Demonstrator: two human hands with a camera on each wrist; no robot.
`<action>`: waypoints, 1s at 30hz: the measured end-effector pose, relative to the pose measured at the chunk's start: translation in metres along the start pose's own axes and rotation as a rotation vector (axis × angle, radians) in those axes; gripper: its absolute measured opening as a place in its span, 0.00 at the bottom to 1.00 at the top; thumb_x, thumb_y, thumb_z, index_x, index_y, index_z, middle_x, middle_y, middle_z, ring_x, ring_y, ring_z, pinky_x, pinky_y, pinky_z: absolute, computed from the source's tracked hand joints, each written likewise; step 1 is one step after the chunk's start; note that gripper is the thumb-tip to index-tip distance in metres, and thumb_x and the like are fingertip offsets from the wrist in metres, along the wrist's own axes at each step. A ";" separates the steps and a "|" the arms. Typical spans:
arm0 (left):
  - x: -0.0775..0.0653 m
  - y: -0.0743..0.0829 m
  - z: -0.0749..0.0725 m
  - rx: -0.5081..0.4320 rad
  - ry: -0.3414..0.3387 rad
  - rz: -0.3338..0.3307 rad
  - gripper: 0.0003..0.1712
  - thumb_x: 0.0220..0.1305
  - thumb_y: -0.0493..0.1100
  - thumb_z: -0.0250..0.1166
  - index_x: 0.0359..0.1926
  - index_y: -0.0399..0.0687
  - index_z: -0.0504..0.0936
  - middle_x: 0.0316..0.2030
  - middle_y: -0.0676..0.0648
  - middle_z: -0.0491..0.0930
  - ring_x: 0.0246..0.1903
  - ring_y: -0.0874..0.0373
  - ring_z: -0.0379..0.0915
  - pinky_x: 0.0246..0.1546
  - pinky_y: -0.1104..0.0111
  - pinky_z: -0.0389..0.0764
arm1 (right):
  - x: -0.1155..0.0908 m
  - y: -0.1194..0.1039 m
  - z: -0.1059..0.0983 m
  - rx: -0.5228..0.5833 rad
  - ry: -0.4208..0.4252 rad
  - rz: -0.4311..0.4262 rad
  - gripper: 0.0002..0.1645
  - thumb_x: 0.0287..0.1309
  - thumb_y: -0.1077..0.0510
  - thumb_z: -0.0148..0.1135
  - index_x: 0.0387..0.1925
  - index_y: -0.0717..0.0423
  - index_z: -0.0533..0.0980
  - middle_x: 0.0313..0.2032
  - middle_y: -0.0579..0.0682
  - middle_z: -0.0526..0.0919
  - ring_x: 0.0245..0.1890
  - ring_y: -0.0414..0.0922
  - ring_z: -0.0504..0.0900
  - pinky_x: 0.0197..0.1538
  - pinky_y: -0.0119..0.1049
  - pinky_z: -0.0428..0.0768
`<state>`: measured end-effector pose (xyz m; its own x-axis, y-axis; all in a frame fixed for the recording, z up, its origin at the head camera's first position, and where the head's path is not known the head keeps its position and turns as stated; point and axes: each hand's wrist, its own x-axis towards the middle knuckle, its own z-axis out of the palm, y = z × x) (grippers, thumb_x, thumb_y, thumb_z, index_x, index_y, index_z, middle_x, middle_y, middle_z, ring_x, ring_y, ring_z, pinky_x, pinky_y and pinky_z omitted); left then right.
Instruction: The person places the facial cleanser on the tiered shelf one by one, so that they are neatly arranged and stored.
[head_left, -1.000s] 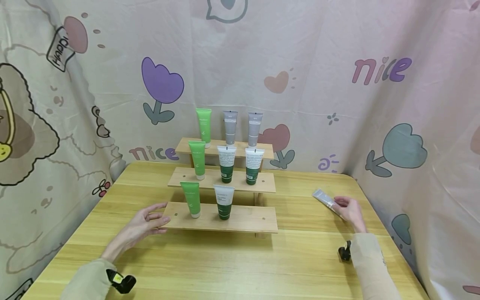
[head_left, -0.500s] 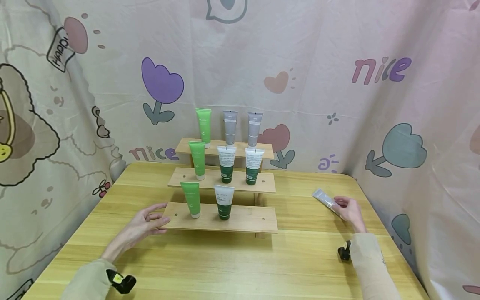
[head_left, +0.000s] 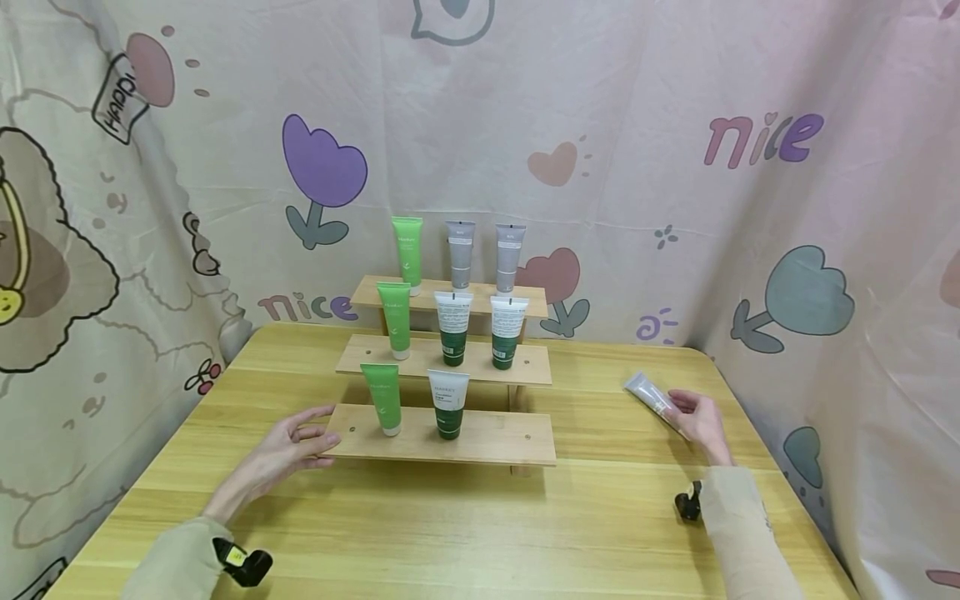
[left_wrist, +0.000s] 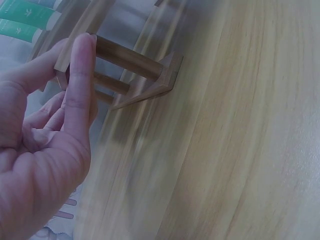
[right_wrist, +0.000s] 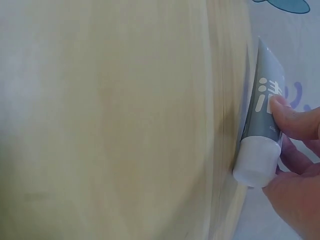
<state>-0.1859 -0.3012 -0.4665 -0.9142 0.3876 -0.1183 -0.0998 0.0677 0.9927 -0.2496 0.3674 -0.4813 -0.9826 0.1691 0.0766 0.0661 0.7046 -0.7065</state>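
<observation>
In the head view a three-tier wooden display stand (head_left: 495, 437) stands on the table. My left hand (head_left: 288, 446) pinches the left end of its lowest board between thumb and fingers; the left wrist view shows the board's corner (left_wrist: 62, 75) in that grip. On the right, my right hand (head_left: 699, 421) holds a grey squeeze tube (head_left: 647, 393) low over the table. The right wrist view shows the thumb (right_wrist: 282, 112) on the tube's printed side, its white cap (right_wrist: 256, 161) towards me. Upright on the lowest tier are a green tube (head_left: 384, 400) and a white-and-green tube (head_left: 448, 404).
On the middle tier are a green tube (head_left: 395, 321) and two white-and-green tubes (head_left: 453, 329). A green tube (head_left: 408, 254) and two grey tubes (head_left: 461, 254) stand on the top tier. A patterned curtain (head_left: 622, 100) hangs behind the wooden table (head_left: 480, 533).
My right hand and the grey tube have risen very slightly. The left hand, the stand and the tubes on it have not moved.
</observation>
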 end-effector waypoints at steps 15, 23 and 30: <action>0.001 0.001 0.000 0.015 0.011 -0.015 0.46 0.74 0.36 0.58 0.77 0.26 0.37 0.45 0.49 0.76 0.42 0.62 0.83 0.48 0.65 0.91 | 0.002 -0.006 0.003 0.109 -0.007 -0.008 0.28 0.62 0.68 0.61 0.63 0.75 0.71 0.59 0.75 0.76 0.44 0.33 0.78 0.41 0.08 0.70; 0.000 0.002 0.001 0.018 0.013 -0.023 0.46 0.74 0.36 0.59 0.77 0.27 0.37 0.46 0.48 0.76 0.43 0.62 0.83 0.49 0.65 0.90 | 0.002 -0.016 0.003 0.166 -0.033 0.028 0.30 0.63 0.70 0.61 0.65 0.75 0.68 0.62 0.76 0.73 0.44 0.33 0.78 0.42 0.08 0.71; 0.000 0.003 0.002 0.023 0.019 -0.026 0.46 0.74 0.36 0.59 0.77 0.27 0.38 0.47 0.48 0.76 0.43 0.62 0.82 0.49 0.64 0.91 | 0.001 -0.028 0.002 0.283 -0.047 0.024 0.32 0.63 0.71 0.61 0.67 0.76 0.65 0.64 0.78 0.69 0.38 0.21 0.72 0.43 0.10 0.76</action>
<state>-0.1859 -0.2993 -0.4638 -0.9188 0.3676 -0.1434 -0.1148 0.0988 0.9885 -0.2530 0.3463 -0.4631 -0.9888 0.1464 0.0293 0.0450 0.4791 -0.8766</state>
